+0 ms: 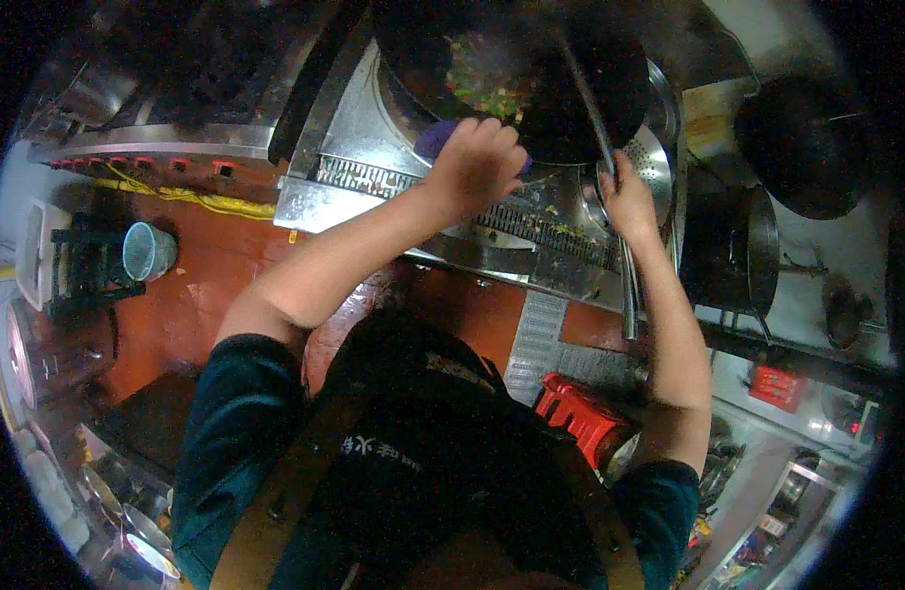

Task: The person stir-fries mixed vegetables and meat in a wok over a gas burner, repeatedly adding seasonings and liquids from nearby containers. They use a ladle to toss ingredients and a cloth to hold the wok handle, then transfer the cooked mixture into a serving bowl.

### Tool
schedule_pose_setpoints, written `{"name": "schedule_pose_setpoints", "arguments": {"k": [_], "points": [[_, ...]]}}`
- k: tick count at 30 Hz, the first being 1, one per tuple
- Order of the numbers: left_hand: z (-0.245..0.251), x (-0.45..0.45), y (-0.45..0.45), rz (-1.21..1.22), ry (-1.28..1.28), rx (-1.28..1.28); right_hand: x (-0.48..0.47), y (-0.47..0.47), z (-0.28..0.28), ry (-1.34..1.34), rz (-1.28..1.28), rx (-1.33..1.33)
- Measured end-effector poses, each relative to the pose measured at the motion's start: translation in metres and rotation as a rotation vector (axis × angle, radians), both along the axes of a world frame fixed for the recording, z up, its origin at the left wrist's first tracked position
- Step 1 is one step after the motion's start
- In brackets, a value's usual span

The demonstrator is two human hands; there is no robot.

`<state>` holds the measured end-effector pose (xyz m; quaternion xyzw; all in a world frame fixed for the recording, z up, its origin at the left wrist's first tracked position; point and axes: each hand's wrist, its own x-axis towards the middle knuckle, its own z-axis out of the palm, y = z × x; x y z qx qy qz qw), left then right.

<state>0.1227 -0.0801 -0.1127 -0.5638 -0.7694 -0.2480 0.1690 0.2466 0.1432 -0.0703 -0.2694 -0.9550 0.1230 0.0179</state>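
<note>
A large dark wok (570, 96) stands on the stove at the top of the view, with chopped green and pale food (489, 92) inside. My left hand (482, 158) is closed on a purple cloth (434, 140) at the wok's near rim; the cloth hides what lies beneath it. Off to the right, my right hand (631, 193) grips the long metal handle of a cooking utensil (591, 103). That handle reaches up into the wok, where its head is hidden, and its other end points back towards me. Next to my right hand lies a perforated metal strainer (655, 166).
A slotted drain grate (548, 228) with food scraps runs along the stove's front. Dark pans (802, 147) and a deep pot (762, 251) are at the right. A red plastic stool or crate (581, 417) and a light blue basket (148, 251) stand below.
</note>
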Motion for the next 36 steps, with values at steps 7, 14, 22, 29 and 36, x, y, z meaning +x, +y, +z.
{"name": "schedule_pose_setpoints", "arguments": {"k": [7, 14, 22, 29, 36], "points": [[-0.021, -0.010, 0.011, 0.065, -0.024, -0.138, -0.020, 0.006, 0.000, -0.312, 0.083, 0.106], [-0.008, -0.018, 0.013, -0.031, -0.105, -0.283, 0.133, 0.032, 0.092, -0.214, 0.114, -0.011], [-0.024, -0.025, 0.017, -0.103, 0.064, -0.098, 0.038, 0.020, 0.096, -0.565, 0.276, 0.344], [-0.006, -0.038, 0.003, -0.063, -0.020, -0.347, -0.020, 0.034, 0.094, -0.382, 0.146, 0.377], [0.021, -0.022, 0.002, -0.098, -0.065, -0.213, -0.018, 0.036, 0.081, -0.381, 0.327, 0.313]]}}
